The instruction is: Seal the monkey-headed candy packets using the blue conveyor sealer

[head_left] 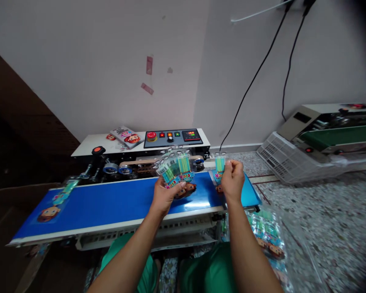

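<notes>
My left hand is closed on a fanned bunch of clear packets with green sticks inside and a printed cartoon face at the bottom. It is over the blue conveyor belt. Farther right, my right hand pinches a single packet of the same kind, upright near the belt's right end. Part of that packet is hidden behind my fingers. At the belt's far left lies another packet, its top end by the sealing machine's rollers.
Behind the belt stands the machine's control panel with a red button and lit display. A flat printed package lies on its top. More packets are in clear plastic at lower right. A white crate sits under a green-belted machine.
</notes>
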Motion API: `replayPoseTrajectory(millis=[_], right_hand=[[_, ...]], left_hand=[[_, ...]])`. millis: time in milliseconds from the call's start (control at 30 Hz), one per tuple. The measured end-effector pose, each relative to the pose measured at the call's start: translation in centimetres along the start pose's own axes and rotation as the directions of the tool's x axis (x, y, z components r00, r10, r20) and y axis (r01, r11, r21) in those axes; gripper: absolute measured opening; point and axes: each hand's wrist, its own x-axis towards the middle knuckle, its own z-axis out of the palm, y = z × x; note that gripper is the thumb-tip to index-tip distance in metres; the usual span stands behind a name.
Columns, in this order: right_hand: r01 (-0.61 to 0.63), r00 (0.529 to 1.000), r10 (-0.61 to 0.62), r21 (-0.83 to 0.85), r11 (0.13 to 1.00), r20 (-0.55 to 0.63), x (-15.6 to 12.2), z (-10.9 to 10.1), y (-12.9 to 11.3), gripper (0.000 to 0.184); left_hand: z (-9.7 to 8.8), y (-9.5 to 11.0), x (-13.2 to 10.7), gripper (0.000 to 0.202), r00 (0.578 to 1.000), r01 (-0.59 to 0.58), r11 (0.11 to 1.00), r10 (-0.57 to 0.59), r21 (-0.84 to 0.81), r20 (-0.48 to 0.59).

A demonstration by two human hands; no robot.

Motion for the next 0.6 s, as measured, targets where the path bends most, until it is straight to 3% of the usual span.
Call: replayPoseTrajectory(millis=[133,233,300,400,467,533,600], right_hand=[[-0.042,0.973,0.138,-0.446,0.894,0.185,0.8,0.1,1.9,0.025],[-0.059,0.957,0.212,-0.582,0.811,0.198,0.7,1.1,1.8,0.027],[-0.048,0.952,0.216,-0.596,0.802,0.215,0.6,2.0,1.5,0.027],[0.029,0.939,0.158,-0.528,0.849,0.306,0.2,3.2,0.9,0.026],[0.103,0.94,0.046,-0.408,0.907,0.339,-0.3,3.5,0.1,0.026],[0.136,0.947,-0.072,-0.191,0.972,0.312,-0.9,3.2,-1.2,0.028],[0.096,0.941,-0.132,0.128,0.987,0.312,-1.7,2.5,-3.0,0.031]], left_hand=[[-0.2,0.1,0.1,0.044,1.0,-0.019,1.0,0.019,-0.002,-0.01],[-0.2,0.1,0.0,0.046,1.0,0.004,1.0,-0.004,0.006,0.019],[-0.1,0.0,-0.1,0.047,0.999,0.015,1.0,-0.016,0.017,0.028],[0.1,0.0,-0.2,0.049,1.0,0.021,0.999,-0.021,0.033,0.017],[0.1,-0.1,-0.1,0.05,1.0,0.013,0.999,-0.013,0.036,-0.001],[0.0,-0.2,0.0,0.05,1.0,-0.017,0.999,0.018,0.049,-0.022],[0.0,-0.4,0.1,0.048,0.998,-0.048,0.996,0.05,0.073,-0.032]])
